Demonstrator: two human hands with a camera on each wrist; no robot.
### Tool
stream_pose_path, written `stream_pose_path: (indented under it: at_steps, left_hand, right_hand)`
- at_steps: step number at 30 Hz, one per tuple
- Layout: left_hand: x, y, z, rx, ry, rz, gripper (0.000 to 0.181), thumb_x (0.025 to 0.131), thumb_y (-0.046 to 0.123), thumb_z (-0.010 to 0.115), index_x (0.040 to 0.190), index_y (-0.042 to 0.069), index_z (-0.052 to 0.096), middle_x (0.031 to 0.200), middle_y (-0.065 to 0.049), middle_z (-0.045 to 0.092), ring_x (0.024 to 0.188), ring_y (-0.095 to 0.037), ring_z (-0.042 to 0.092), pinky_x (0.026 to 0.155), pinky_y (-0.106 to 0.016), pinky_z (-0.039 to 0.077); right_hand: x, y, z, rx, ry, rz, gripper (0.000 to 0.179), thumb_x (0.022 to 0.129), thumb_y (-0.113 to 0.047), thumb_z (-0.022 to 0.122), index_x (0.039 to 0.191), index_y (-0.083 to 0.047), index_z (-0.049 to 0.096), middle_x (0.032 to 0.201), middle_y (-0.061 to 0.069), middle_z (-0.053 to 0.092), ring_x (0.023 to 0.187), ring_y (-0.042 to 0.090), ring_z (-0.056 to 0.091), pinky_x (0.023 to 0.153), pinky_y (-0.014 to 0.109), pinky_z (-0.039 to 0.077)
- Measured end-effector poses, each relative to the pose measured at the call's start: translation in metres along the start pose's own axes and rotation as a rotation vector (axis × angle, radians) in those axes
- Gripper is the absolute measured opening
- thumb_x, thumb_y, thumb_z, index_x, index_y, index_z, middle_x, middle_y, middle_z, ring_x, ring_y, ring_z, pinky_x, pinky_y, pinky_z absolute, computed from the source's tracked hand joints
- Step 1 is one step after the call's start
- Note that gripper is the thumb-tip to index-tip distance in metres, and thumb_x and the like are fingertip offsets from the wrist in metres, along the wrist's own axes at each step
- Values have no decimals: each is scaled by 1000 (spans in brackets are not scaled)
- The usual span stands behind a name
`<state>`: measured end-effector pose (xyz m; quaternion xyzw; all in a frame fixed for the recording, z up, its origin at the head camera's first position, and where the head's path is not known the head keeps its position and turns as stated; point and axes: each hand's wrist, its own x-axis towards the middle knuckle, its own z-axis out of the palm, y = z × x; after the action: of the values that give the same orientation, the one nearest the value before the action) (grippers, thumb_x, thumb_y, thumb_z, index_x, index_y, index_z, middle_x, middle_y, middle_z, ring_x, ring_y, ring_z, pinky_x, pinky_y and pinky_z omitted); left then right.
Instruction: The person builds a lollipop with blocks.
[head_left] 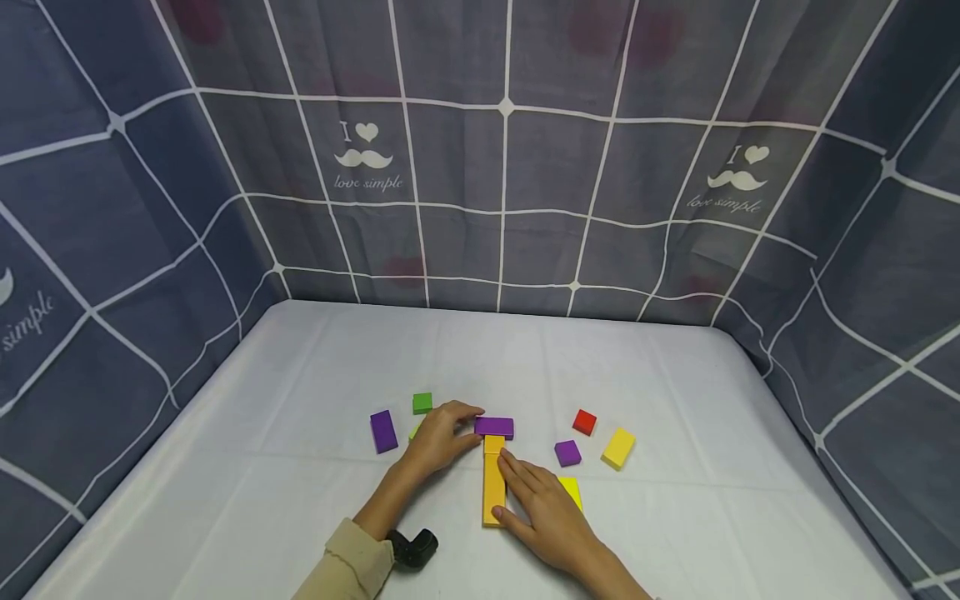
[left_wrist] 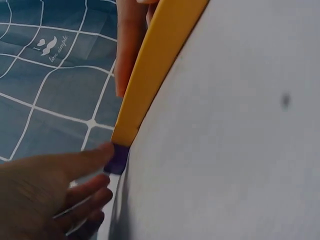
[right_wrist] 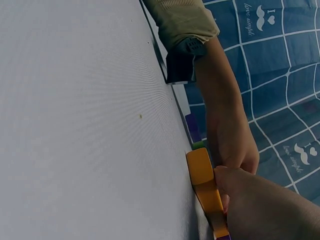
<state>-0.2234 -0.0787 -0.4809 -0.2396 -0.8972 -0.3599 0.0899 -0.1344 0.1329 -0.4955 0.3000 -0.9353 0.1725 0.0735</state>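
Observation:
A purple block (head_left: 494, 428) lies crosswise at the far end of an orange row, forming a T. My left hand (head_left: 441, 439) pinches its left end between thumb and fingers; in the left wrist view the thumb (left_wrist: 95, 157) touches the purple block (left_wrist: 117, 160). The row has a long orange block (head_left: 493, 492) and a shorter orange piece (head_left: 493, 444) against the purple one. My right hand (head_left: 551, 517) rests along the row's right side, fingers fairly straight, thumb near the close end. The right wrist view shows that thumb against the orange block (right_wrist: 201, 167).
Left of the T lie a purple block (head_left: 384, 432) and a green block (head_left: 422, 403), with another green piece partly behind my left hand. To the right are red (head_left: 584, 422), purple (head_left: 567, 453) and yellow (head_left: 618, 449) blocks. My right hand partly covers another yellow block (head_left: 572, 490).

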Motion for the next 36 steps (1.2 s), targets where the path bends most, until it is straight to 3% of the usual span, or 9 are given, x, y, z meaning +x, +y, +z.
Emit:
stream_pose_path:
  at_steps: [10,20,28,36]
  left_hand:
    - [-8,0,-34,-74,44,-80,32,82,20,71,113,12,66,114,-3,61,104,-22,57,87,-40,48]
    - [-23,-22,-64,-44,143,-84,30,80,16,73,108,9,68,110,-2,62,106,-22,56,81,-41,51]
    - [-33,-34,-70,-28,65,-77,33,80,20,73,111,8,67,109,-6,63,93,-25,58,70,-36,49]
    - [-37,-39,-68,-48,-47,-61,40,76,20,76,112,5,66,110,-8,63,104,-27,57,85,-43,48]
  right_hand:
    - [0,-3,0,2,-31,12,66,93,-55,39,143,-12,34,150,-4,26,129,17,36,106,39,31]
    - [-1,-2,1,0,-18,4,66,93,-54,39,143,-12,34,150,-4,26,129,16,36,106,38,30]
    - [0,-2,-1,13,-18,6,65,94,-53,40,143,-11,35,150,-3,26,129,17,36,106,38,30]
    - [0,0,0,-1,12,-13,64,94,-52,41,142,-10,36,149,-2,28,128,17,38,106,37,30]
